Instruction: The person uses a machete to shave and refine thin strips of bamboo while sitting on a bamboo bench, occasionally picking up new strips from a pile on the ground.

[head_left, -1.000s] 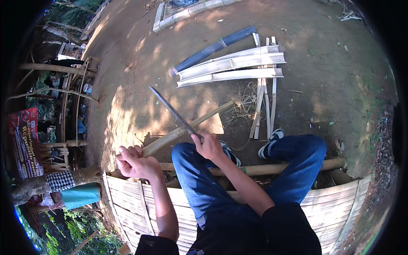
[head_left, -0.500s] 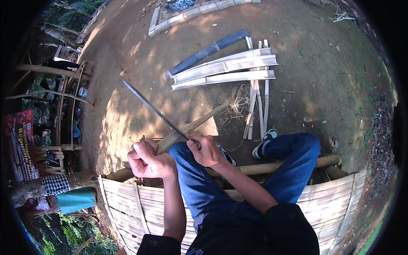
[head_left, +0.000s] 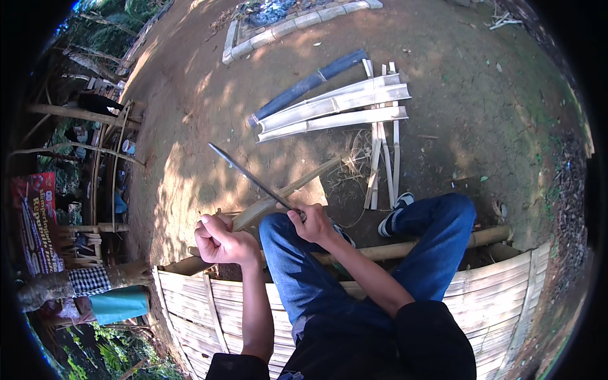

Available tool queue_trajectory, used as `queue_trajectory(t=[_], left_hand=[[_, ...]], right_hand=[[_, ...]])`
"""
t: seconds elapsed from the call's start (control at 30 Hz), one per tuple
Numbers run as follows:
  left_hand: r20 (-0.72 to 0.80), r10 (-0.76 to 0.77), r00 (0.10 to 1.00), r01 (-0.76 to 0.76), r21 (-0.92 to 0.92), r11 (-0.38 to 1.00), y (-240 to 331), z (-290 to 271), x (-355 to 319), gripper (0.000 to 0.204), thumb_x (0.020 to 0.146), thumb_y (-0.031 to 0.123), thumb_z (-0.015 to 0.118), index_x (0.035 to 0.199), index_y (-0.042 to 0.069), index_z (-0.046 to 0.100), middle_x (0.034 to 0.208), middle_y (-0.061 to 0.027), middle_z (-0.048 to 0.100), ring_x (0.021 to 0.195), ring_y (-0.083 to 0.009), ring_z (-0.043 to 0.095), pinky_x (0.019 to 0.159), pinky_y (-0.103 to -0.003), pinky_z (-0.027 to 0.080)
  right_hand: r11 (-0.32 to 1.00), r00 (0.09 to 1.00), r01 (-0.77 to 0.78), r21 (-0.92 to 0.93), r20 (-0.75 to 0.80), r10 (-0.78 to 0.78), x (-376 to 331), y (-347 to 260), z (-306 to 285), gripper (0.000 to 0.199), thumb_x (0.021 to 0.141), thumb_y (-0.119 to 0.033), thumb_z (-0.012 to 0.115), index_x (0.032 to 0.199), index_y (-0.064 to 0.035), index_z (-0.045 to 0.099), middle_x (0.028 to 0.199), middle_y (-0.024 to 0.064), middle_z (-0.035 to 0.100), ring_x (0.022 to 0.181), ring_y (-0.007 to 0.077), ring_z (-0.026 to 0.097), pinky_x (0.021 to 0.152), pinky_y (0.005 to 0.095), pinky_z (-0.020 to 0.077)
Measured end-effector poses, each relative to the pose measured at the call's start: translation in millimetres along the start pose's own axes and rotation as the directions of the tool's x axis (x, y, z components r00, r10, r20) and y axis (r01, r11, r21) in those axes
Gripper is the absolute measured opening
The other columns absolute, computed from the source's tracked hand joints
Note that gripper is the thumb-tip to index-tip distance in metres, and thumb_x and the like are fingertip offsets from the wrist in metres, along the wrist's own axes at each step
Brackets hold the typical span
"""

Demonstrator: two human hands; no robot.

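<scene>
Seated outdoors, I clench a bamboo strip [head_left: 309, 177] in my left hand [head_left: 229, 243] beside my knee [head_left: 275, 232], while the fingers of my right hand [head_left: 313, 224] grip a knife [head_left: 247, 174] crossing over it.

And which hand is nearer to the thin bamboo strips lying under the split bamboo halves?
Right. The right hand, holding the long knife, is left of the thin bamboo strips, a short gap away; the left hand is farther to their left.
</scene>
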State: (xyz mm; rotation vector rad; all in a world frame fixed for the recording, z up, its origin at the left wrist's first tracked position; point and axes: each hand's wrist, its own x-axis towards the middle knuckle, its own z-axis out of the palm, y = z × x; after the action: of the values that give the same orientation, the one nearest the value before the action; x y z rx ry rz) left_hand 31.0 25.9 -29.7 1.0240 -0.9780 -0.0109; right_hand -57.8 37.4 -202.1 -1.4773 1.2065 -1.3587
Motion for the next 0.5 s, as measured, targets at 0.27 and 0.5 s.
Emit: queue_trajectory(t=[0.27,0.5], left_hand=[[-0.025,0.014,1.000,-0.015,-0.068,0.998,4.1,-1.4,-10.4,0.042,0.095,0.007,0.052,0.060,0.010,0.028,0.049,0.0013,0.032,0.046,-0.0065,0.026,0.045,-0.024,0.021],[-0.008,0.019,1.000,-0.019,0.011,1.000,3.3,9.5,-1.4,0.043,0.096,0.008,0.052,0.059,0.009,0.030,0.050,0.0016,0.033,0.048,-0.0065,0.027,0.046,-0.023,0.022]], right_hand=[[0.951,0.951,-0.308,0.032,-0.005,0.308,-19.8,15.0,-15.5,0.052,0.092,-0.044,0.052,0.079,0.0049,0.066,0.066,0.0258,0.061,0.069,0.0407,0.064,0.063,0.0454,0.0485],[0.975,0.975,-0.222,0.009,-0.031,0.222,-13.2,16.7,-6.4,0.047,0.093,-0.040,0.052,0.081,0.0035,0.066,0.067,0.0270,0.060,0.070,0.0426,0.063,0.063,0.0454,0.0477]])
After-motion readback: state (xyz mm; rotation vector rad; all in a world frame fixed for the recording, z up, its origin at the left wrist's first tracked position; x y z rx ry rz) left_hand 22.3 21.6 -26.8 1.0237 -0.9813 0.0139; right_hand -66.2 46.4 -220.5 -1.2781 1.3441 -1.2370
